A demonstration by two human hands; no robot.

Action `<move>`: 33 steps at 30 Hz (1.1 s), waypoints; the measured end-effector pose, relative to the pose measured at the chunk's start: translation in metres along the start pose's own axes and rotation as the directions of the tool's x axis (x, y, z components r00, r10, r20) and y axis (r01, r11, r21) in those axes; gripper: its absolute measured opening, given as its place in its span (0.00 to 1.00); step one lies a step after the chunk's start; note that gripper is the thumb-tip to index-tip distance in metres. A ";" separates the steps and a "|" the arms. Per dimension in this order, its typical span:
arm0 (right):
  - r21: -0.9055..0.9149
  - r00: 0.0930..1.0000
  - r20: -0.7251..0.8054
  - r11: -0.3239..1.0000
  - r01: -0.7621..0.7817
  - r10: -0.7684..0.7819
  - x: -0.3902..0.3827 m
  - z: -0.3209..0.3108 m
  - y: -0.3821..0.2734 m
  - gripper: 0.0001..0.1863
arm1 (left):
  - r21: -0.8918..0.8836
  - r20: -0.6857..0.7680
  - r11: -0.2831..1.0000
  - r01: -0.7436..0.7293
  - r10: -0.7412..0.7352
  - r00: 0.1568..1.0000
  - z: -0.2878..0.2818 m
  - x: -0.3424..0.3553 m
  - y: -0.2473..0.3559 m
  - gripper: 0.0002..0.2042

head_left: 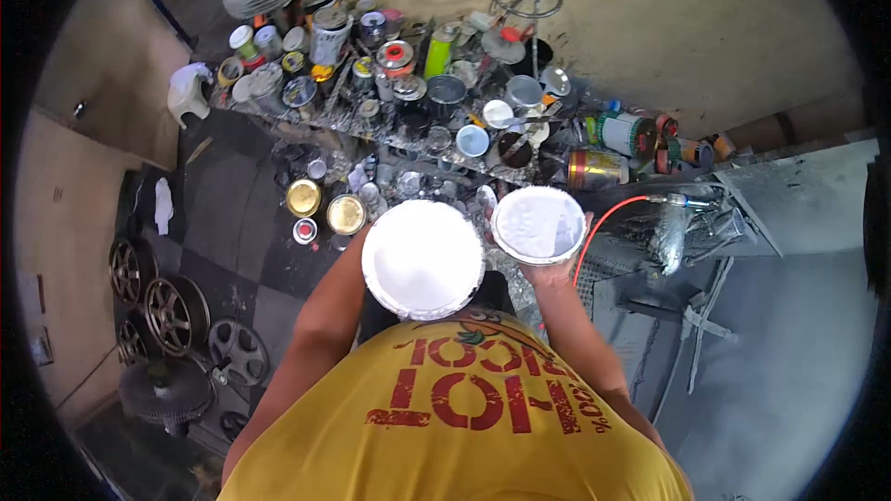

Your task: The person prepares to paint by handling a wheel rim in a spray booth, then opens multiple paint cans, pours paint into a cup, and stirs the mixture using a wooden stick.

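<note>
I hold a large round can [422, 260] of white paint in front of my body. My left hand [369, 239] grips its left side, with most fingers hidden behind it. My right hand [555, 269] grips a smaller round white-coated lid or container [538, 223], held up to the right of the can, slightly apart from it. Just beyond my hands, two gold-topped tins [346, 215] and a small red-capped tin [304, 231] sit low to the left.
A paint-smeared bench [390, 134] holds several cans, tubs and bottles along the wall. A spray gun [682, 204] with an orange hose hangs at right. Wheel rims [176, 315] and a black fan [165, 390] stand at lower left. A grey panel [761, 334] is at right.
</note>
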State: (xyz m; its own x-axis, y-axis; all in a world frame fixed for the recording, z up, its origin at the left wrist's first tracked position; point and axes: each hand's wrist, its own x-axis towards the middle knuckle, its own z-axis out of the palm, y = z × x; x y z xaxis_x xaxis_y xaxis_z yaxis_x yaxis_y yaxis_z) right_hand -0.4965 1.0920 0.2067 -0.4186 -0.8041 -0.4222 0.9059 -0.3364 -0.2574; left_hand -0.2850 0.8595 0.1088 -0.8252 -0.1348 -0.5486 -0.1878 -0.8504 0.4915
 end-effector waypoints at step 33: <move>-0.447 0.985 0.164 -0.894 0.023 -0.056 0.443 -0.027 -0.230 0.62 | -0.364 -0.742 0.611 -0.703 0.266 0.615 0.180 0.023 -0.167 0.21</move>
State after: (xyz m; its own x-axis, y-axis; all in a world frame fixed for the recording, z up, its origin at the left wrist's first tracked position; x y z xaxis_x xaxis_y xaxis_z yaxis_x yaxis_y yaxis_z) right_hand -0.8925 0.8262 0.0555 -0.4527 -0.8532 -0.2590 -0.8487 0.5014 -0.1683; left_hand -0.3689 1.0905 0.1358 -0.1620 -0.6866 -0.7088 0.6590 -0.6099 0.4402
